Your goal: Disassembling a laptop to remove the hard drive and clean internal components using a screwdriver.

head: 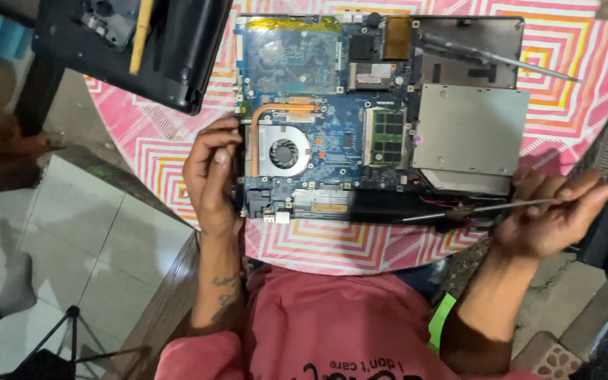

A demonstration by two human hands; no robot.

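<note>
An opened laptop base (378, 116) lies on the table with its blue circuit board, round fan (284, 153), copper heat pipe and green memory stick (387, 136) exposed. A silver drive (469, 130) fills its right side. My left hand (211, 176) grips the laptop's left edge beside the fan, fingers curled on the frame. My right hand (554, 211) holds a long thin screwdriver (473, 209) by its handle end. The shaft points left, and its tip rests at the laptop's dark front edge.
The table wears a pink, white and orange zigzag cloth (571, 49). A black laptop lid (142, 49) with a wooden stick lies at the upper left. Another metal tool (501, 60) rests at the upper right. A tripod (72, 331) stands on the tiled floor, left.
</note>
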